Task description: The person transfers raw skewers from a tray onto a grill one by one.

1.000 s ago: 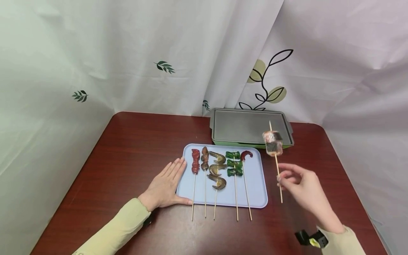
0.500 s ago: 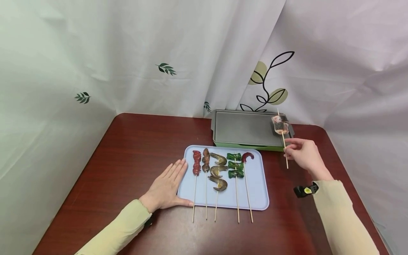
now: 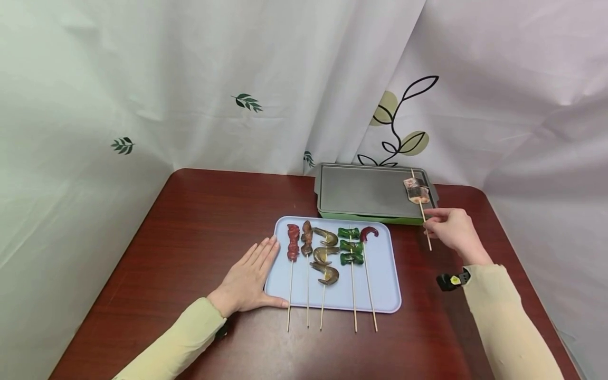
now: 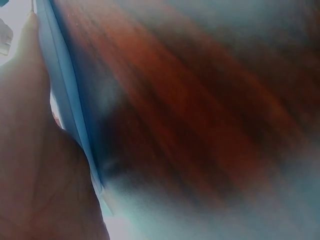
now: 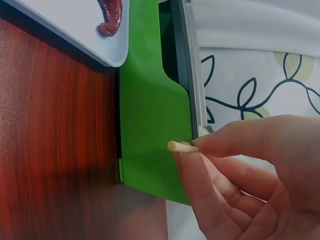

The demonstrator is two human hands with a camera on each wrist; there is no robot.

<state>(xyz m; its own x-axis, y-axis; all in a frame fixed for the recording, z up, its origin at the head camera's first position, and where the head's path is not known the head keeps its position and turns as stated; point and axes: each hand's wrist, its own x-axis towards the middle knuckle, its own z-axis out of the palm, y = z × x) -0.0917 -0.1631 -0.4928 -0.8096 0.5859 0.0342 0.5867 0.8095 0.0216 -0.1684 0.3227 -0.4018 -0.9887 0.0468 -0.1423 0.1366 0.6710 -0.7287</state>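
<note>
My right hand (image 3: 453, 232) pinches the stick of a skewer (image 3: 417, 191) between thumb and fingers. Its grey-skinned, pinkish chunks look like fish and lie over the right end of the grey griddle (image 3: 361, 190). In the right wrist view, the butt of the stick (image 5: 182, 147) pokes out past the fingertips, in front of the griddle's green side (image 5: 150, 115). My left hand (image 3: 247, 277) lies with straight fingers along the left edge of the pale blue tray (image 3: 387, 287), thumb at its near left corner. The left wrist view has the tray's rim (image 4: 67, 75) beside that hand.
On the tray lie a red meat skewer (image 3: 293, 243), a brown one (image 3: 307, 240), a shrimp skewer (image 3: 325, 257), a green pepper skewer (image 3: 351, 246) and a curled dark red piece (image 3: 369, 232) on a stick. Their sticks overhang the near edge. A white curtain (image 3: 266, 137) hangs behind the table.
My right hand has carried the fish skewer from right of the tray forward to the griddle's right end, then lowered the chunks there. The left hand has stayed at the tray.
</note>
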